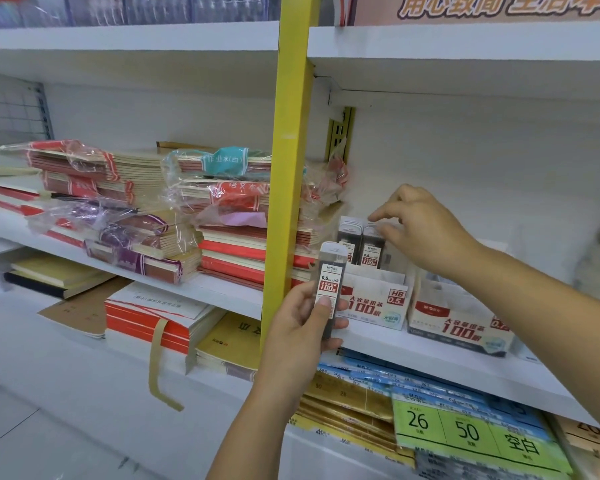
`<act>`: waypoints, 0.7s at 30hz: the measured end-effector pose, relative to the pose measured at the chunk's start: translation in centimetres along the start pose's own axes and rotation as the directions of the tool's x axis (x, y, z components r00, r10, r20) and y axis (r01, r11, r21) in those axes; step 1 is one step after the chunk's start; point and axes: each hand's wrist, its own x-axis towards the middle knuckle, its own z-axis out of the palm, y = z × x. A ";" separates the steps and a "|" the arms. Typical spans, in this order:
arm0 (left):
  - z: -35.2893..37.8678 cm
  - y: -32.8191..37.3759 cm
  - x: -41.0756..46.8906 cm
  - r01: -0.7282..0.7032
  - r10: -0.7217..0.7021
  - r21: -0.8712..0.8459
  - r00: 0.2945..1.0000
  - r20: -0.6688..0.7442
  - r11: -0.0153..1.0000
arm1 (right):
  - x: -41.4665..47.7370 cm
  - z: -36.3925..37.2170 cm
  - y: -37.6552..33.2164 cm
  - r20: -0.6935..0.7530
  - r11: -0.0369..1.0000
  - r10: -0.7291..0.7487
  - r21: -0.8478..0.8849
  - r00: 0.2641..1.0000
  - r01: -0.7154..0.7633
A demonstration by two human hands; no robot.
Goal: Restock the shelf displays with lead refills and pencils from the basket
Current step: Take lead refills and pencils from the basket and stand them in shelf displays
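Lead refill case (pixel 331 282), dark with a white and red label marked 0.5 HB, is upright in my left hand (pixel 302 323). My thumb presses across the lower label at the front, and the other fingers curl round from behind. The capped end stands clear above them. The case is held off the shelf, just in front of the 0.5 display box (pixel 374 303).

Two matching cases stand side by side at the back of that box. My right hand (pixel 426 233) reaches in from the right and pinches the top of the right-hand standing case (pixel 371 247): forefinger over the cap, thumb against its side, remaining fingers curled. The left-hand standing case (pixel 347 237) touches its neighbour, and no finger is on it.

A second display box (pixel 461 323), printed in red, sits just beside the first on the white shelf (pixel 430 362). A yellow upright (pixel 288 168) divides this bay from stacked notebooks (pixel 229 237), several in clear wrap. Label packs (pixel 465 431) lie on the level below.
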 end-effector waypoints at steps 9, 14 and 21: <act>1.8 0.0 0.4 -0.159 0.154 0.111 0.987 0.050 0.981 | -4.9 -1.8 -3.2 0.171 0.762 0.036 0.633 0.985 -0.138; 2.5 -1.3 0.8 -0.403 0.486 0.676 0.870 0.076 0.616 | -3.4 -4.8 -0.1 -0.149 0.852 0.199 0.514 0.969 -0.096; 2.1 -3.1 1.5 -0.424 0.443 0.777 0.872 0.210 0.465 | -1.1 -2.7 1.9 0.028 1.000 -0.017 -0.016 0.999 0.018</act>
